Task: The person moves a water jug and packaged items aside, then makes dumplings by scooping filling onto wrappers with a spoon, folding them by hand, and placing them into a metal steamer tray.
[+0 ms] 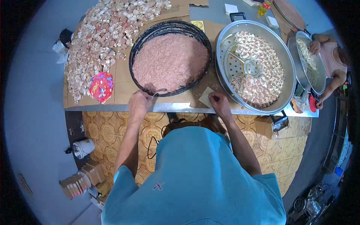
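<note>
At the near rim of a round black pan of pink minced filling, my left hand is closed around the handle of a small spoon. The spoon's head rests at the edge of the filling. My right hand is at the table's front edge, its fingers curled and pinching the side of a pale square dough wrapper. Right of that hand stands a large metal steamer tray with perforated bottom, partly covered by rows of folded dumplings.
Many loose pale pieces cover the cardboard at left, with a red patterned cloth-like item on them. On the right a co-worker's arm is beside another steamer pot. White square stacks and a bottle lie at the back.
</note>
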{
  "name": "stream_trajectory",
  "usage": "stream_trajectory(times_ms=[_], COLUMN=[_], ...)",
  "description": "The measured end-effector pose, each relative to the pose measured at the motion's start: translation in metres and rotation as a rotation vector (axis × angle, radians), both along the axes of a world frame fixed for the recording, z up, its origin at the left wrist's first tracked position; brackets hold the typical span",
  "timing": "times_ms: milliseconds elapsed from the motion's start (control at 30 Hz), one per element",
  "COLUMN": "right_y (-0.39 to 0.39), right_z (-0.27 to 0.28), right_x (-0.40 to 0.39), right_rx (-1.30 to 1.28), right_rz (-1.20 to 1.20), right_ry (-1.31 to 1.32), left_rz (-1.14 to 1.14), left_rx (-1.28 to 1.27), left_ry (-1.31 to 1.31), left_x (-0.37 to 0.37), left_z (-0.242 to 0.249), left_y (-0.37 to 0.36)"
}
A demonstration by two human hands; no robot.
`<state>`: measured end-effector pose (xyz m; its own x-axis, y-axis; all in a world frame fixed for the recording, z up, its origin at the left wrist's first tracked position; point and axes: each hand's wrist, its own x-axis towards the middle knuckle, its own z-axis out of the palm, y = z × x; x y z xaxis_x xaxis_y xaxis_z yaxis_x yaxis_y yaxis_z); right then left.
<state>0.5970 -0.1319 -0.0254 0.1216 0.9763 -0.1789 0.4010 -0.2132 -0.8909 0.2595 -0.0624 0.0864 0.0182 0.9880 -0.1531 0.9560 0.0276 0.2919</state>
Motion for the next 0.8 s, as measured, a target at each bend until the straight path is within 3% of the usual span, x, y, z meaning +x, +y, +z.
stream_trajectory(times_ms=[100,200,267,333,400,500,800], right_y=[-0.008,-0.010,-0.010,-0.017,-0.011,-0.012,-0.011], right_z=[0.021,0.018,0.008,-0.001,-0.005,0.020,0.038], right_x=[0.004,-0.002,-0.001,-0.003,-0.004,-0.005,-0.010], right_rx=[-0.109,0.055,-0.021,-0.005,0.181,0.148,0.088], right_rz=[-0.020,-0.104,-0.116,-0.115,-0.193,-0.196,-0.197], right_ry=[0.049,0.098,0.006,-0.061,0.116,0.133,0.298], left_rz=[0.112,0.086,-0.020,0.023,0.074,0.012,0.142], left_rx=[-0.013,-0.041,-0.070,-0.086,-0.067,-0.020,-0.087], left_ry=[-0.012,0.059,-0.009,-0.014,-0.024,-0.025,-0.420], left_x=[-0.005,-0.002,0.011,0.013,0.015,0.025,0.027], left_z=[0.016,0.001,0.006,0.014,0.010,-0.012,-0.011], left_y=[0.009,0.007,0.006,0.007,0.011,0.003,-0.003])
